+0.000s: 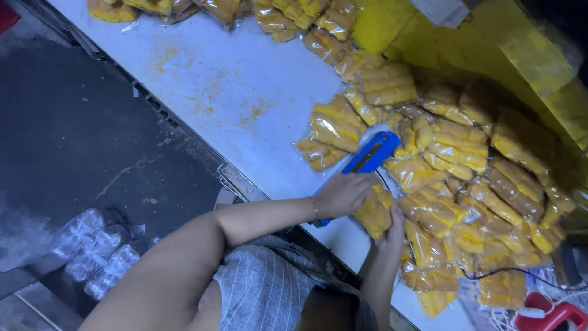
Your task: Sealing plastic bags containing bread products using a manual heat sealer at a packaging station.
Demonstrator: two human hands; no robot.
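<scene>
My left hand (344, 194) presses down on the near end of a blue heat sealer (370, 154) that lies on the white table (233, 92). Under the sealer lies a clear bag of yellow snack pieces (375, 211). My right hand (393, 232) holds that bag at its near side, fingers closed on the plastic. Several more filled bags (456, 147) are piled to the right of the sealer and behind it.
More bags of yellow snacks (294, 13) lie along the table's far edge. Yellow crumbs dust the tabletop. On the dark floor at the left lie clear plastic packs (98, 248). A red object with a white cord (548, 315) sits at the lower right.
</scene>
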